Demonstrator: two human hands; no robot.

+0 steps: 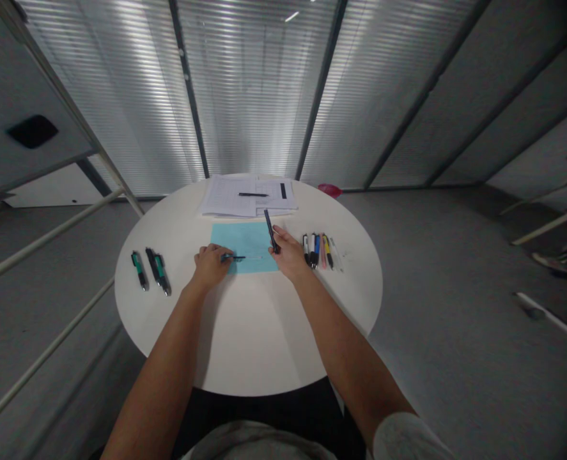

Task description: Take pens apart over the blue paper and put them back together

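A light-blue sheet (242,237) lies on the round white table (259,332). At its left edge, my left hand (211,265) is closed on a slim dark pen part (238,257), held low and level over the paper. A thin pale line, perhaps a refill, runs rightward from it; I cannot make out whether they are joined. My right hand (287,252), at the sheet's right edge, grips a dark pen (270,227) that points up and away from me. Just beyond that hand several pens (316,249) lie side by side, black, blue, pink and yellow among them.
Printed papers (230,197) with a dark pen (253,194) on top lie at the table's far side. Green-and-black pens (158,268) rest at the left. A metal rail frame (48,246) stands left of the table, and a blind-covered glass wall (254,96) rises behind.
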